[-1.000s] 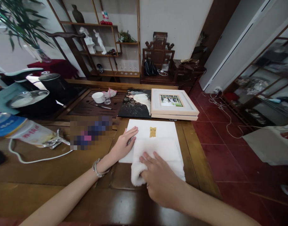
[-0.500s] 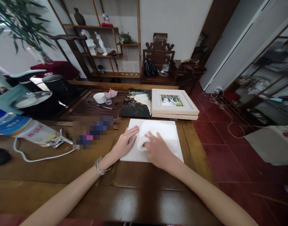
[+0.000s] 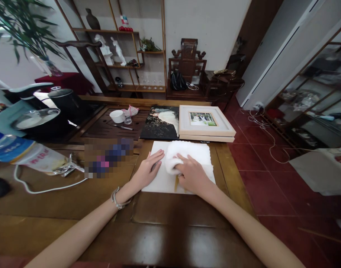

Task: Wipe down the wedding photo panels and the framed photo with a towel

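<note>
A bare stretch of brown wooden table (image 3: 176,230) was seen nearest, on the near side of the white board (image 3: 159,182), which served as landmark. The left hand (image 3: 149,169), its wrist ringed by a silver bracelet (image 3: 120,201), was laid flat across the board's left edge; its fingers were extended and nothing was held. The right hand (image 3: 194,175) was placed over the board, its fingers partly bent and pressed to the folded white cloth (image 3: 198,150), one being tucked into the rolled fold; whether the cloth was actually pinched could not be told at this angle. The cloth was spread over the board's far right portion, and a narrow yellow mark (image 3: 176,183) was exposed on the board beside the right hand. Just beyond the board were set a dark photo panel (image 3: 159,121) and, to its right, a pale frame (image 3: 184,128). Beyond the board and to its left, a white bowl (image 3: 117,116) was seen. A carved chair (image 3: 189,56) was situated farthest beyond the board.
</note>
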{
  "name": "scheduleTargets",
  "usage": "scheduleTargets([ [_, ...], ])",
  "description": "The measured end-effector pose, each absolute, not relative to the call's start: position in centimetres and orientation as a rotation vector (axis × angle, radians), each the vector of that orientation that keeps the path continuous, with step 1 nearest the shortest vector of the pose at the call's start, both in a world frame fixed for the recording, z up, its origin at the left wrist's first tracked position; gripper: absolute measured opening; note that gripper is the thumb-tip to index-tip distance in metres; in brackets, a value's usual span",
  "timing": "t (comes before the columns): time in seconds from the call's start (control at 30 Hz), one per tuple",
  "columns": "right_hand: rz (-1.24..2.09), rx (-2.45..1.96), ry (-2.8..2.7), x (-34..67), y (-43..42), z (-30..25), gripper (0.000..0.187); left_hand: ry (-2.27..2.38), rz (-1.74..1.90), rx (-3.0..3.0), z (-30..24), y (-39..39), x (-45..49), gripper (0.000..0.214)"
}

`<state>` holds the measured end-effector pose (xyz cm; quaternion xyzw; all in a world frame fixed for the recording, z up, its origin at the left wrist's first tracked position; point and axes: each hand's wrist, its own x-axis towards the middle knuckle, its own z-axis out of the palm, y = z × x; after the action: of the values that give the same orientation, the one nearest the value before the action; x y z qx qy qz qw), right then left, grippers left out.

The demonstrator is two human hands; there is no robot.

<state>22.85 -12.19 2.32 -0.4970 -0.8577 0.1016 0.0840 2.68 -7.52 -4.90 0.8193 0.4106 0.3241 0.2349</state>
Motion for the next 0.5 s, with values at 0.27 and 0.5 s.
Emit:
scheduleTargets([
  [0.27, 0.227, -1.177, -2.73, 20.6, -13.5, 0.9, 0.026, 0.987, 1.153, 2.114, -3.5, -8.5, 2.6, 0.05],
  [0.5, 0.463, -0.909, -2.917, 21.1, -16.1, 4.2, 0.024, 1.012, 1.133, 2.113, -3.5, -8.4, 2.7, 0.045],
])
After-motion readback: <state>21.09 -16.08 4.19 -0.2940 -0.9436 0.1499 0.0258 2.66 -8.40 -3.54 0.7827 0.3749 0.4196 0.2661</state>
